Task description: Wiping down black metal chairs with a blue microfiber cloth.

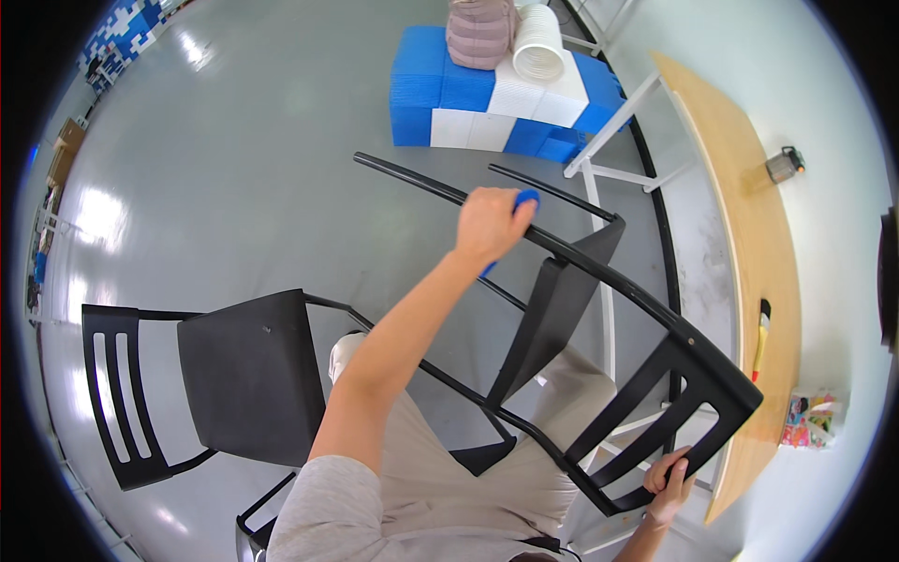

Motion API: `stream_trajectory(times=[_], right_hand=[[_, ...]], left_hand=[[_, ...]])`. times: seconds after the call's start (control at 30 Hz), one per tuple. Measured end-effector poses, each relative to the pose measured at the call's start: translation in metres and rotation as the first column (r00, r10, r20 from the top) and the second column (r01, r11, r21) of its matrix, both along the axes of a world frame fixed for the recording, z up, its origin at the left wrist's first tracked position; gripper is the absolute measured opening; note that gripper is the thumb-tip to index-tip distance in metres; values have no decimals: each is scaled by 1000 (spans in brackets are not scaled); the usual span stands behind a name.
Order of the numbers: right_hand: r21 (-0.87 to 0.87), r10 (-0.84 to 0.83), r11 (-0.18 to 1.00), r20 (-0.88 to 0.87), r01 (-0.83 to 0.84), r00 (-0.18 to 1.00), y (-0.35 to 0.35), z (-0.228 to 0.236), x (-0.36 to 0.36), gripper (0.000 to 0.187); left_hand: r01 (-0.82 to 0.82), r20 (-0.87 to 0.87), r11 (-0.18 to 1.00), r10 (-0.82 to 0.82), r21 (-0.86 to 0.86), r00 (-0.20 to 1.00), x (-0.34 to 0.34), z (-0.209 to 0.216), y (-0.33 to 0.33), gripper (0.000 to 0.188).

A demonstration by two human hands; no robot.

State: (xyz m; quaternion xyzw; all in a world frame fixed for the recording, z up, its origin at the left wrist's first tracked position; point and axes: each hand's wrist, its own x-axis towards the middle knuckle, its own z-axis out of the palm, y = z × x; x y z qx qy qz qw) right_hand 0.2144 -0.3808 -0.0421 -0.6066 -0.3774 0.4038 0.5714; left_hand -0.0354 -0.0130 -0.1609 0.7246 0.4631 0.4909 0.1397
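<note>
A black chair (609, 272) is tipped over in front of me, across my lap, its slatted backrest (644, 382) toward the lower right and its legs pointing up and left. My left hand (489, 225) is closed around one of its tubular legs, with a blue cloth (528, 199) between fingers and metal. Only the cloth's edges show, above and below the hand. At the backrest, my right hand (667, 482) grips the outer slat near its end, fingers curled over it.
Left of me stands a second black chair (248, 375). A wooden table (763, 281) runs along the right wall, bearing a bottle (785, 165), a yellow-handled brush (761, 337) and a colourful plastic packet (813, 419). Ahead, blue and white blocks (468, 89) hold a white ribbed tube (539, 47).
</note>
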Motion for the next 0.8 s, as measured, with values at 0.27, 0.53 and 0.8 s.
stream_trajectory(times=[0.27,0.53,0.8], right_hand=[[45,42,998,-73,-39,996,-5,-5,-6,27],[15,19,1000,-95,-18,995,-9,-10,-4,27],[33,38,999,-79,-36,996,-2,-4,-14,26]], left_hand=[[235,-99,971,-238,-38,966,71,43,-60,18],[276,-100,952,-264,136,959,3,-6,-25,29],[377,-56,926,-376,2,925,31,23,-41,22]])
